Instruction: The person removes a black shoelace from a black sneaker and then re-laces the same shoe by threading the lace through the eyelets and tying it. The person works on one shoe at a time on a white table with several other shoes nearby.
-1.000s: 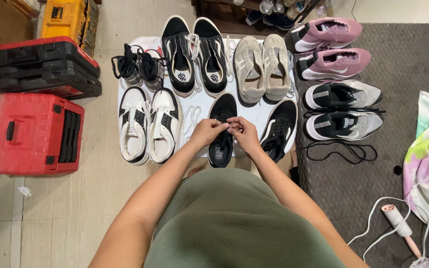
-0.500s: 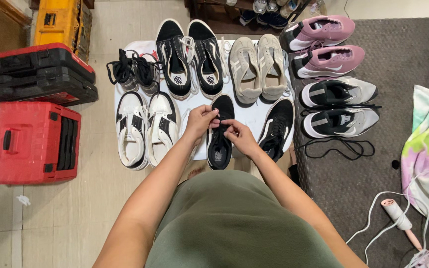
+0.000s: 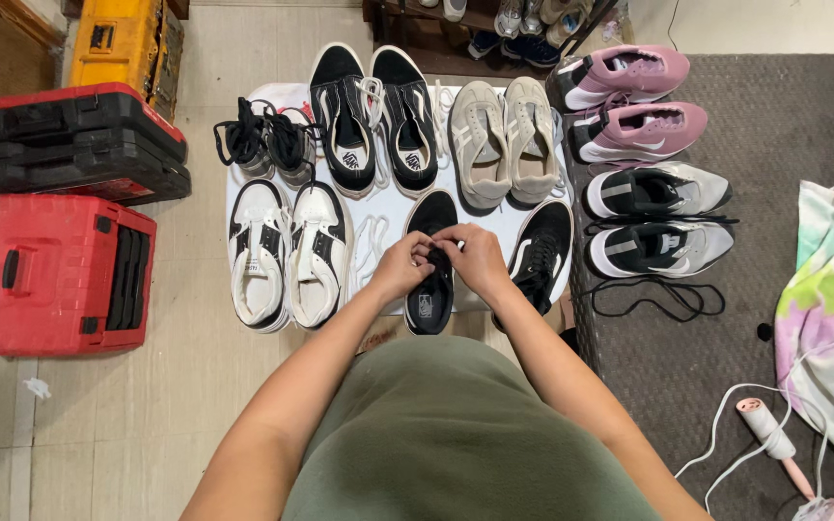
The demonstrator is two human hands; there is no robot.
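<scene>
A black low sneaker lies toe-away on a white board in front of me. My left hand and my right hand meet over its lacing area, fingers pinched on the black lace there. The shoe's mate lies just to the right of my right hand, laced and tilted. A loose white lace lies on the board beside my left hand.
White-and-black high-tops, black-and-white skate shoes, beige sneakers and black laces share the board. Pink and grey-black pairs sit on a dark mat. Red toolboxes stand left; a pink device lies right.
Both hands came closer together over the black sneaker's laces; the right hand moved up to meet the left. The camera shifted slightly.
</scene>
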